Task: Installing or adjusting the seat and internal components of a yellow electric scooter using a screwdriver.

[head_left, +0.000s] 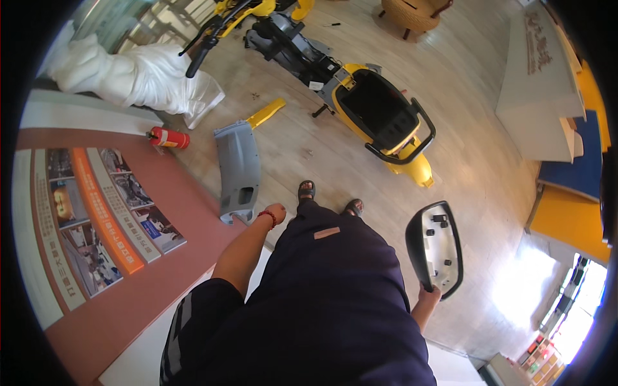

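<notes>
The right hand (427,297) grips one black scooter panel (434,248); the left hand (275,213) hangs loose, empty, near one grey panel (237,168); one yellow scooter (380,116) stands ahead.

Wooden floor (463,161) bears yellow scooter (380,109), grey panel (238,167), red extinguisher (169,137).

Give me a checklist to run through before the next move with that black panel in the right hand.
1. Grip on the black panel: ok; the right hand holds its lower end, panel upright.
2. Left hand: ok; it holds nothing and hangs beside the grey panel on the floor.
3. Floor ahead of the feet: not ok; the grey panel and small loose parts lie between the person and the yellow scooter.
4. Scooter seat compartment: ok; open, nothing seen inside.
5. Clips on the black panel's inner side: cannot tell; too small.
6. Fire extinguisher: ok; lies by the wall.
</notes>
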